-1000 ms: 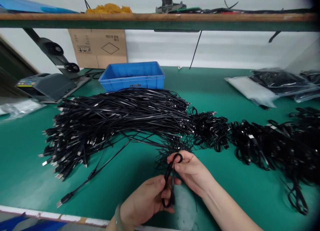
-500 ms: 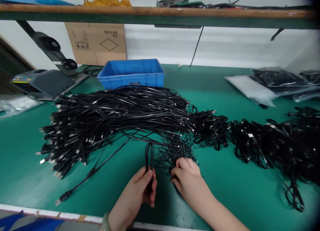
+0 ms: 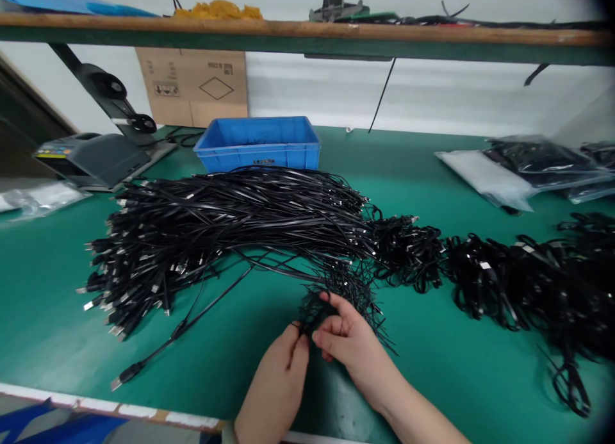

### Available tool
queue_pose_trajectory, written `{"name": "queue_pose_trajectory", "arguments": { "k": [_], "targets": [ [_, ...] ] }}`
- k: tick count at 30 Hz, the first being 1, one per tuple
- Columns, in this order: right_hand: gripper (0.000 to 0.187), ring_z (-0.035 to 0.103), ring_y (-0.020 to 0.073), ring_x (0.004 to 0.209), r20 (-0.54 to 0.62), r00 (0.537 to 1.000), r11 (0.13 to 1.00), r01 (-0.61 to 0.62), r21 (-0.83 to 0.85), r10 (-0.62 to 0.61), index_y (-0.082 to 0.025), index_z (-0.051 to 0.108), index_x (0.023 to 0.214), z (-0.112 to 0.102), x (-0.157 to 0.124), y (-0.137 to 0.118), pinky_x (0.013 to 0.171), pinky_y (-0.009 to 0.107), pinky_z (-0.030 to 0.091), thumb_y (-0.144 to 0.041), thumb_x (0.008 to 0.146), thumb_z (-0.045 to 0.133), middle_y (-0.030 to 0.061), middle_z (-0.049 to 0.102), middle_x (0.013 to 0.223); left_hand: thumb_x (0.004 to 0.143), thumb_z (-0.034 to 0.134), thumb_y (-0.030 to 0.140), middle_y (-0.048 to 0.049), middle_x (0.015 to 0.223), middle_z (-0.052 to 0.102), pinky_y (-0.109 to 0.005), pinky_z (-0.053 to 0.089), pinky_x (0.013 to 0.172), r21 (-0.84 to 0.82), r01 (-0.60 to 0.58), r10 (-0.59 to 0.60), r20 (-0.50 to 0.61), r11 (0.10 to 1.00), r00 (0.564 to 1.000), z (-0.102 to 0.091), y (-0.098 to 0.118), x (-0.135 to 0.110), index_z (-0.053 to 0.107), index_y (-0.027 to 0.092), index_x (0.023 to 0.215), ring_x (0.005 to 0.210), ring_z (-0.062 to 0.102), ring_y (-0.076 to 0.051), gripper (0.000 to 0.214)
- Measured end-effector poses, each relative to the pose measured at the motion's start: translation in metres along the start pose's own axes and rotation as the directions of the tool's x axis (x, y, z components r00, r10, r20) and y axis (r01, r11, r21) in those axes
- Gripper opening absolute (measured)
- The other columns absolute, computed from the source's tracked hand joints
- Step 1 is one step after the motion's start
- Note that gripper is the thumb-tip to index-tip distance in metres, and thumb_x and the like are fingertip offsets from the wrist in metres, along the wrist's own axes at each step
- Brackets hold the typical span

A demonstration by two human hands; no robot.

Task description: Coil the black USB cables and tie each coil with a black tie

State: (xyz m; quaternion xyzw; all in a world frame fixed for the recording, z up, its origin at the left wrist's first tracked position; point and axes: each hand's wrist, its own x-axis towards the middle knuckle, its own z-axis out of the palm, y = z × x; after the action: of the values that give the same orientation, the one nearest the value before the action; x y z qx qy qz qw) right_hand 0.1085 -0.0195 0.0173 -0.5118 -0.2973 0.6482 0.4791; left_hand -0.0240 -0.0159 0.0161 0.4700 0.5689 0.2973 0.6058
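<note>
My left hand [image 3: 283, 373] is closed on a folded black cable [image 3: 307, 319], whose loop points away from me and is partly hidden by the fingers. Close beside it, my right hand [image 3: 348, 338] has its index finger and thumb bent around the far side of the cable. Whether a thin tie is between those fingers is too small and blurred to make out. Just behind the hands lies a pile of short black twist ties [image 3: 353, 284]. A long heap of straight black USB cables [image 3: 240, 207] stretches behind and to the left.
Bundled cables [image 3: 504, 277] run along the right side. A blue bin [image 3: 257, 159] stands behind the heap. At the left is a grey tape dispenser [image 3: 93, 162]. Plastic bags [image 3: 490, 175] lie at the back right, and a shelf [image 3: 288, 37] spans overhead. One loose USB cable [image 3: 180, 328] lies front left.
My right hand has come from the tie pile toward the left hand. My left hand has turned, tilting the folded cable to the right, and the two hands now meet at it.
</note>
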Motion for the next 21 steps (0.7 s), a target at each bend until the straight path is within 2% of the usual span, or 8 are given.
{"name": "queue_pose_trajectory", "arguments": {
  "k": [3, 5, 7, 10, 14, 16, 18, 21],
  "targets": [
    [0.035, 0.044, 0.0077, 0.046, 0.03, 0.999, 0.997, -0.031, -0.063, 0.033, -0.017, 0.057, 0.086, 0.003, 0.002, 0.006, 0.045, 0.02, 0.036, -0.031, 0.059, 0.072, -0.0067, 0.05, 0.054, 0.078, 0.048, 0.034, -0.0057, 0.087, 0.06, -0.028, 0.036, 0.087, 0.065, -0.096, 0.097, -0.003, 0.993, 0.995, 0.002, -0.002, -0.003, 0.055, 0.02, 0.077, 0.089, 0.051, -0.018, 0.016],
    [0.02, 0.048, 0.0086, 0.051, 0.079, 0.996, 0.991, 0.045, -0.128, -0.035, -0.017, 0.057, 0.074, -0.001, 0.0, 0.005, 0.049, 0.021, 0.04, -0.028, 0.063, 0.069, -0.004, 0.055, 0.06, 0.078, 0.045, 0.038, -0.0023, 0.074, 0.056, -0.025, 0.04, 0.07, -0.002, -0.007, 0.007, 0.09, 1.0, 0.996, -0.001, 0.0, 0.0, 0.053, 0.02, 0.072, 0.073, 0.051, -0.016, 0.021],
    [0.009, 0.054, 0.0108, 0.059, 0.181, 0.979, 0.968, 0.136, -0.209, -0.098, -0.017, 0.059, 0.073, -0.008, -0.002, -0.001, 0.056, 0.023, 0.044, -0.021, 0.066, 0.065, -0.0022, 0.059, 0.066, 0.075, 0.046, 0.043, 0.0036, 0.057, 0.045, -0.02, 0.03, 0.046, -0.086, 0.156, -0.131, 0.244, 0.984, 0.961, -0.004, 0.003, 0.004, 0.047, 0.02, 0.064, 0.05, 0.038, -0.01, 0.025],
    [0.022, 0.058, 0.0134, 0.07, 0.301, 0.952, 0.931, 0.165, -0.327, -0.063, -0.019, 0.065, 0.087, -0.017, -0.005, -0.013, 0.065, 0.024, 0.046, -0.013, 0.066, 0.063, -0.0002, 0.064, 0.079, 0.068, 0.054, 0.048, 0.0083, 0.047, 0.033, -0.021, 0.011, 0.04, -0.099, 0.24, -0.19, 0.361, 0.966, 0.913, -0.007, 0.009, 0.01, 0.044, 0.019, 0.058, 0.041, 0.02, -0.006, 0.032],
    [0.029, 0.056, 0.0126, 0.058, 0.193, 0.981, 0.891, 0.089, -0.445, -0.002, -0.021, 0.066, 0.092, -0.016, -0.006, -0.022, 0.054, 0.023, 0.044, -0.009, 0.066, 0.061, -0.002, 0.064, 0.067, 0.07, 0.058, 0.053, 0.0071, 0.05, 0.034, -0.021, 0.017, 0.041, -0.123, 0.067, -0.036, 0.235, 0.99, 0.971, -0.005, 0.005, 0.009, 0.045, 0.018, 0.054, 0.045, 0.024, -0.007, 0.04],
    [0.016, 0.055, 0.013, 0.057, 0.134, 0.985, 0.816, 0.165, -0.554, -0.108, -0.02, 0.067, 0.078, -0.011, -0.007, -0.023, 0.054, 0.023, 0.043, -0.009, 0.069, 0.058, -0.0021, 0.06, 0.061, 0.072, 0.058, 0.054, 0.0062, 0.053, 0.036, -0.02, 0.023, 0.044, -0.18, -0.019, 0.04, 0.114, 0.984, 0.993, 0.0, -0.003, 0.007, 0.051, 0.017, 0.06, 0.048, 0.029, -0.008, 0.039],
    [0.012, 0.056, 0.0139, 0.064, 0.149, 0.947, 0.665, 0.308, -0.68, -0.286, -0.019, 0.065, 0.071, -0.007, -0.007, -0.024, 0.059, 0.023, 0.044, -0.011, 0.073, 0.056, -0.0004, 0.061, 0.066, 0.072, 0.058, 0.054, 0.0057, 0.055, 0.039, -0.019, 0.028, 0.046, -0.278, -0.05, 0.053, 0.004, 0.959, 0.999, 0.007, -0.011, 0.005, 0.053, 0.018, 0.067, 0.05, 0.033, -0.009, 0.037],
    [0.016, 0.056, 0.0158, 0.071, 0.241, 0.844, 0.391, 0.45, -0.803, -0.479, -0.018, 0.063, 0.078, -0.007, -0.007, -0.023, 0.066, 0.026, 0.045, -0.013, 0.081, 0.048, 0.0035, 0.063, 0.076, 0.075, 0.045, 0.064, 0.0043, 0.05, 0.043, -0.021, 0.029, 0.041, -0.41, 0.087, -0.044, 0.112, 0.908, 0.993, 0.015, -0.017, 0.003, 0.053, 0.019, 0.069, 0.044, 0.036, -0.01, 0.046]
  ]
}}
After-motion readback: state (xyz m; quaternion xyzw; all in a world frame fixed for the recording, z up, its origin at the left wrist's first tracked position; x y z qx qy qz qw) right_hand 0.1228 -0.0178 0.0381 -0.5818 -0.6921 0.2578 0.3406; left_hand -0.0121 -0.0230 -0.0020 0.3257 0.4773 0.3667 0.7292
